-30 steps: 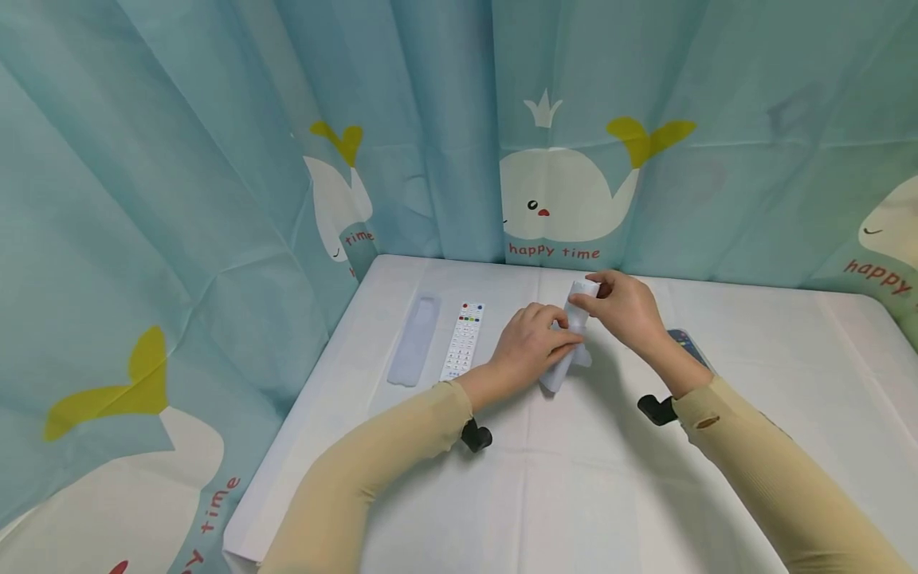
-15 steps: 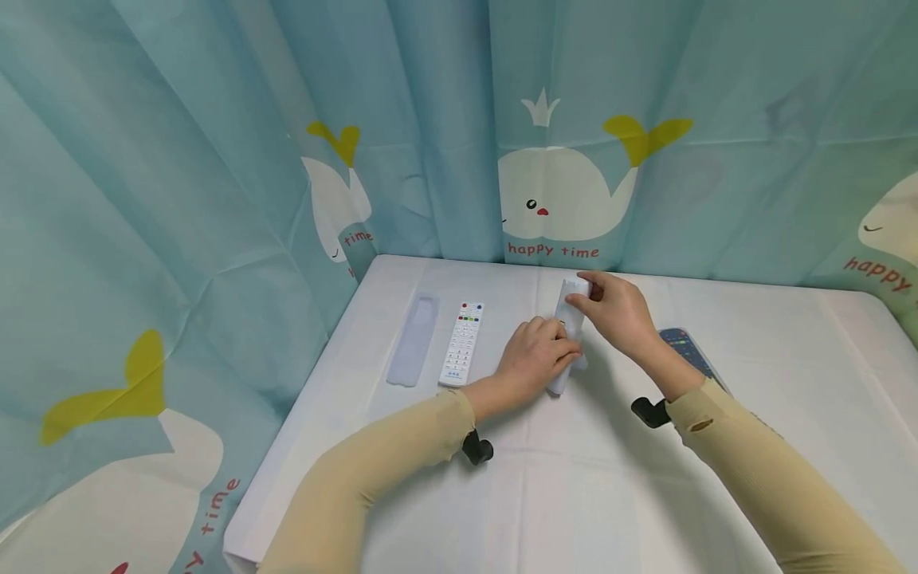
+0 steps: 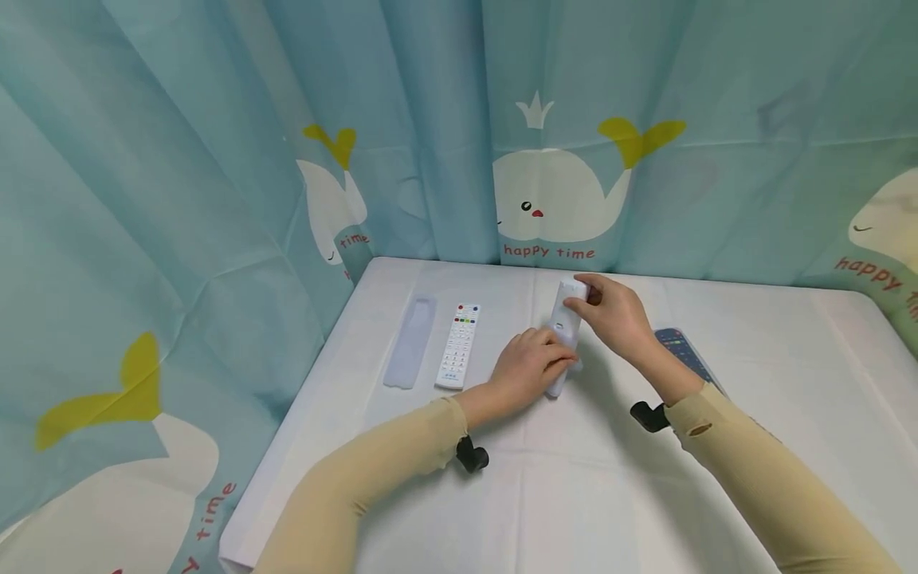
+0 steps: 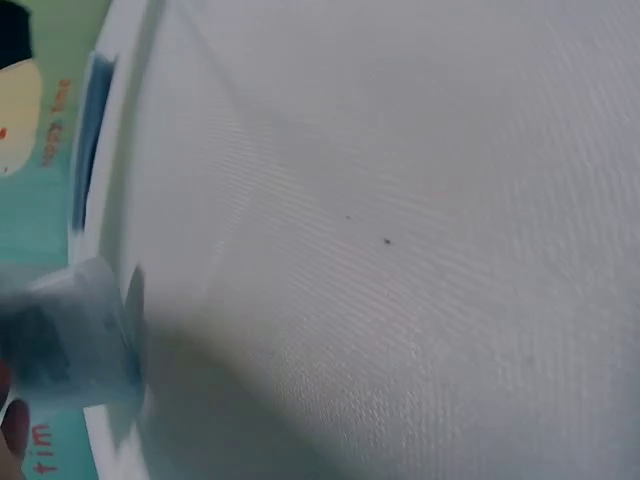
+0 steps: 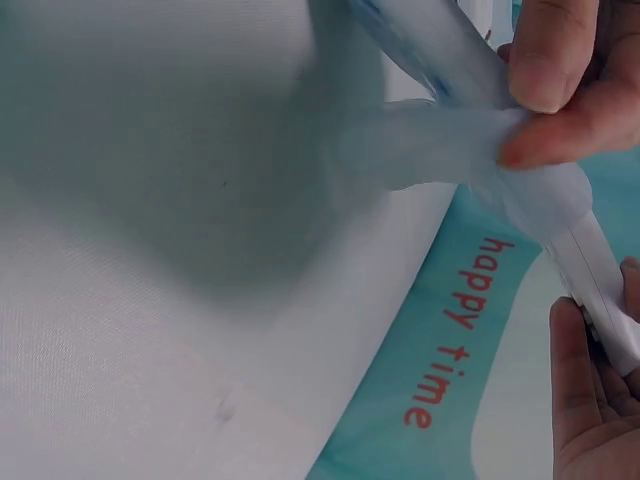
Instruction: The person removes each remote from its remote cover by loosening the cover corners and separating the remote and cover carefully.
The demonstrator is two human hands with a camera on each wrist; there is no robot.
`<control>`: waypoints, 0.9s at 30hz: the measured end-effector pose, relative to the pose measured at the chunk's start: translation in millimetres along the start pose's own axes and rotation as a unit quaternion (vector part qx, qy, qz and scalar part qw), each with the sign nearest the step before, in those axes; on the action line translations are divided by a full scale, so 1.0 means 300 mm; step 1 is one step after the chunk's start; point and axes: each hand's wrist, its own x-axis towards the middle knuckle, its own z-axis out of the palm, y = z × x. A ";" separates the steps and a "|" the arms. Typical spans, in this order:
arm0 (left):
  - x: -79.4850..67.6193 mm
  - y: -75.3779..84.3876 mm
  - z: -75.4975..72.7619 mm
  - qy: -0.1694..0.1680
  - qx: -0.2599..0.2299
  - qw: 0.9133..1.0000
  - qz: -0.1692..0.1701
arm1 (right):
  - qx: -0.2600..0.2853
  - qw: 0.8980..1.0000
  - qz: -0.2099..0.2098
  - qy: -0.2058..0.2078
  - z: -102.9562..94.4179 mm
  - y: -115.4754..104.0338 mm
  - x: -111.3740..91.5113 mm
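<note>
A white remote control (image 3: pixel 568 309) is tilted above the table, partly inside a soft translucent cover (image 5: pixel 400 145). My right hand (image 3: pixel 615 317) holds the bare upper end of the remote between thumb and fingers. Lower down, my left hand (image 3: pixel 529 367) pinches the cover around the remote, hiding part of both. A loose flap of the cover sticks out sideways in the right wrist view. In the left wrist view, the cover's end (image 4: pixel 75 340) shows at the left edge beside a bit of fingertips.
Left of the hands lie another white remote (image 3: pixel 457 347) and a flat translucent cover (image 3: pixel 410 343). A dark blue remote (image 3: pixel 677 347) lies partly behind my right forearm. The white table (image 3: pixel 574 494) meets a blue patterned curtain (image 3: pixel 430 159) at its back and left.
Both hands have shifted slightly left with the remote. My left hand has slid a little down it, and its fingers now cover more of the flap. More of the dark blue remote shows.
</note>
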 end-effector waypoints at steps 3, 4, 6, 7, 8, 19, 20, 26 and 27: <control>-0.007 -0.011 -0.012 -0.026 -0.063 0.997 -0.028 | 0.000 1.000 -0.005 -0.004 -0.004 0.003 -0.004; -0.009 -0.014 -0.017 -0.029 -0.081 0.996 -0.039 | -0.001 1.000 -0.006 -0.004 -0.006 0.003 -0.005; -0.013 -0.023 -0.028 -0.027 -0.113 0.991 -0.064 | 0.000 1.000 -0.007 -0.004 -0.010 0.002 -0.007; -0.013 -0.027 -0.033 -0.023 -0.123 0.989 -0.080 | 0.002 1.000 -0.008 -0.005 -0.012 0.002 -0.008; -0.013 -0.032 -0.038 -0.018 -0.130 0.987 -0.094 | 0.003 1.000 -0.008 -0.005 -0.013 0.000 -0.008; 0.012 -0.091 -0.040 -0.023 -0.097 0.979 -0.180 | 0.025 1.000 -0.014 -0.014 -0.019 0.000 -0.015; 0.013 -0.092 -0.040 -0.024 -0.090 0.980 -0.177 | 0.026 0.999 -0.016 -0.014 -0.019 0.000 -0.015; 0.017 -0.093 -0.046 -0.026 -0.058 0.985 -0.159 | 0.033 0.999 -0.014 -0.020 -0.019 0.008 -0.015; 0.018 -0.093 -0.047 -0.025 -0.054 0.986 -0.158 | 0.035 0.999 -0.011 -0.021 -0.019 0.010 -0.016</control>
